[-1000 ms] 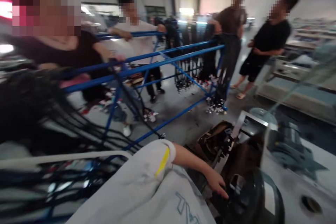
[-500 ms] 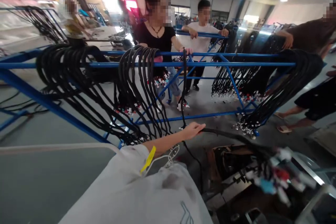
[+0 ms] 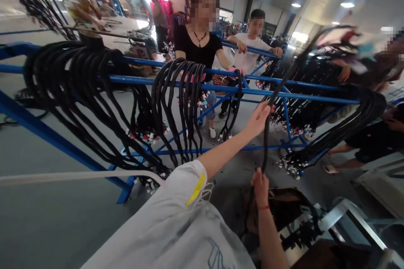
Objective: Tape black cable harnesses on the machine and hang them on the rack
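Observation:
A long black cable harness (image 3: 285, 77) rises from my hands toward the upper right, its coloured connector end (image 3: 356, 44) blurred in the air. My left hand (image 3: 258, 119) is stretched forward and closed on the cable partway up. Lower down, my right hand (image 3: 260, 185), with a red thread at the wrist, grips the same cable near its bottom. In front of both hands stands a blue metal rack (image 3: 221, 89) with several bundles of black cables (image 3: 183, 105) draped over its bars.
A person in a black top (image 3: 198, 50) and a person in a white shirt (image 3: 249, 50) lean on the rack's far side. Another person's legs (image 3: 360, 147) are at the right. A metal machine frame (image 3: 341, 214) and dark parts lie at the lower right. The floor is grey.
My left hand has risen from low near the floor to rack height with the cable. The connector end swung from the lower right up into the air. My right hand has come into view on the cable.

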The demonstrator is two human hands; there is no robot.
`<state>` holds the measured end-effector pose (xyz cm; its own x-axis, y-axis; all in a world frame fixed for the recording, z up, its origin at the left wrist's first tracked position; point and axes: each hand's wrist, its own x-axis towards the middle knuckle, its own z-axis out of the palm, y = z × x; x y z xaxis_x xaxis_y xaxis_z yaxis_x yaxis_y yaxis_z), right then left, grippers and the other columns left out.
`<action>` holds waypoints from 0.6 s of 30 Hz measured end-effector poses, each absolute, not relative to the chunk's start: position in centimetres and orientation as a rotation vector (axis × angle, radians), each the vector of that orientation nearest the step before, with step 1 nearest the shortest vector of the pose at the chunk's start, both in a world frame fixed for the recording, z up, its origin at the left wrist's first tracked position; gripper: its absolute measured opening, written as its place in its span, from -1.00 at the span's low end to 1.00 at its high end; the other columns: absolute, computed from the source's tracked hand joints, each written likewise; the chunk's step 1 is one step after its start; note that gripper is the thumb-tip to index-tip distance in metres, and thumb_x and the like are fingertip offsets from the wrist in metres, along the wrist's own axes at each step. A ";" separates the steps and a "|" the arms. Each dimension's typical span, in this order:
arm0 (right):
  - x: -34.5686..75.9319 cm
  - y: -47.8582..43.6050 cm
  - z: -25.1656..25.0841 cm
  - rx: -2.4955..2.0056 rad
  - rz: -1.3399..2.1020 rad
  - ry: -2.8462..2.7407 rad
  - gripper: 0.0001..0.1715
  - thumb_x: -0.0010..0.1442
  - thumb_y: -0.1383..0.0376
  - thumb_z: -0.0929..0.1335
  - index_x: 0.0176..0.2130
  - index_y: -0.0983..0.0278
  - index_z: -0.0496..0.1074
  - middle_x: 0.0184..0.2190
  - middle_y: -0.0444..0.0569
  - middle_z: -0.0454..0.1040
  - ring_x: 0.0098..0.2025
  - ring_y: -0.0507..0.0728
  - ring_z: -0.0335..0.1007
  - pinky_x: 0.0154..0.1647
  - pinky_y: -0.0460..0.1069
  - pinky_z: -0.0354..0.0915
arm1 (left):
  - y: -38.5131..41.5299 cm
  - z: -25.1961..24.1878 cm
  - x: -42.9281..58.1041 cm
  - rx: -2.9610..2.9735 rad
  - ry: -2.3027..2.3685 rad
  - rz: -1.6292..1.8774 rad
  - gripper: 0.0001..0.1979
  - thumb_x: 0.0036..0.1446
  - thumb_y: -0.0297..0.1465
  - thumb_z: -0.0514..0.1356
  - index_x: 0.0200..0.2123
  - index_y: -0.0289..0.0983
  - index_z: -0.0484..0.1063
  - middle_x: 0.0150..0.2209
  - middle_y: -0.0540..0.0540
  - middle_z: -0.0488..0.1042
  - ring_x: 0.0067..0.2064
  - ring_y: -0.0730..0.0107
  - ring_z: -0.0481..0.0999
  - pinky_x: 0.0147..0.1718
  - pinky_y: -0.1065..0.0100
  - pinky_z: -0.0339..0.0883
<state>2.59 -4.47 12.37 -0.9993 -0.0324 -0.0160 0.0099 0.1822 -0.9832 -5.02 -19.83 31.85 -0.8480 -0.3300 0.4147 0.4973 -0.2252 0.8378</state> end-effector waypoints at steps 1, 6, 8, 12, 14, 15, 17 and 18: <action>0.5 -4.7 14.5 0.022 -2.049 2.367 -0.20 0.00 -0.44 0.22 -0.64 0.19 0.10 -0.73 -0.19 0.10 -0.65 -0.01 0.03 -0.64 -0.06 0.03 | -21.6 31.4 -5.6 -0.147 -1.523 -1.879 -0.57 0.26 0.00 0.08 -0.09 -0.25 0.33 -0.16 -0.16 0.40 -0.15 0.33 0.43 -0.21 0.36 0.35; -8.7 -5.6 24.7 0.017 -2.231 2.067 -0.25 -0.04 -0.32 0.38 -0.55 0.18 0.00 -0.71 -0.34 -0.09 -0.70 -0.09 -0.19 -0.73 -0.14 -0.16 | -27.2 24.6 -7.4 0.276 -1.651 -1.552 -0.43 0.25 0.01 0.08 0.12 -0.28 0.21 0.17 -0.34 0.26 0.24 0.13 0.23 0.22 0.11 0.11; -11.2 -6.1 26.5 0.013 -2.148 2.096 -0.27 -0.06 -0.30 0.40 -0.54 0.18 0.03 -0.72 -0.35 -0.09 -0.71 -0.09 -0.20 -0.74 -0.14 -0.17 | -27.8 22.7 -8.3 0.180 -1.771 -1.728 -0.49 0.28 0.02 0.02 0.02 -0.29 0.29 -0.02 -0.27 0.41 0.09 0.17 0.39 0.11 0.16 0.24; -13.6 -7.8 27.3 -0.149 -1.963 2.460 -0.32 -0.01 -0.33 0.33 -0.49 0.19 0.15 -0.68 -0.23 0.10 -0.64 0.02 0.10 -0.63 -0.05 0.13 | -28.3 22.2 -9.6 -0.077 -1.811 -1.958 -0.44 0.29 0.09 -0.13 -0.24 -0.28 0.33 -0.47 -0.03 0.31 -0.39 0.34 0.37 -0.31 0.30 0.32; -13.6 -9.2 27.9 -0.233 -1.857 2.868 -0.29 -0.01 -0.34 0.30 -0.40 0.24 0.27 -0.52 -0.02 0.34 -0.42 0.18 0.35 -0.39 0.09 0.33 | -28.4 22.5 -9.1 -0.091 -1.768 -2.009 -0.41 0.26 0.14 -0.13 -0.32 -0.27 0.30 -0.50 0.01 0.26 -0.47 0.41 0.27 -0.42 0.35 0.25; -13.4 -10.2 28.4 -0.280 -1.813 3.082 -0.25 -0.01 -0.35 0.29 -0.33 0.28 0.32 -0.38 0.11 0.42 -0.25 0.27 0.40 -0.22 0.17 0.35 | -28.4 22.5 -8.5 -0.106 -1.759 -2.030 -0.41 0.25 0.15 -0.13 -0.34 -0.27 0.28 -0.50 0.02 0.25 -0.48 0.43 0.25 -0.44 0.37 0.23; -12.5 -12.6 29.7 -0.429 -1.798 3.248 -0.20 0.03 -0.32 0.28 -0.19 0.33 0.37 -0.13 0.26 0.44 0.01 0.35 0.35 0.03 0.25 0.27 | -28.1 21.8 -6.4 -0.170 -1.801 -2.041 -0.39 0.25 0.17 -0.17 -0.36 -0.26 0.27 -0.49 0.00 0.26 -0.48 0.43 0.25 -0.45 0.36 0.22; -11.9 -14.1 30.4 -0.521 -1.852 3.119 -0.22 0.06 -0.30 0.28 -0.14 0.32 0.38 -0.07 0.25 0.43 0.04 0.33 0.34 0.07 0.24 0.26 | -27.9 21.1 -5.0 -0.223 -1.855 -2.027 -0.37 0.25 0.18 -0.20 -0.37 -0.25 0.27 -0.49 -0.01 0.27 -0.47 0.41 0.27 -0.43 0.34 0.23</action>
<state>-11.94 -14.10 30.41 -0.8284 0.0266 0.5594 -0.4784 0.4858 -0.7315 -4.98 -27.90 21.07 -0.9143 -0.1711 0.3671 0.3808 -0.0540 0.9231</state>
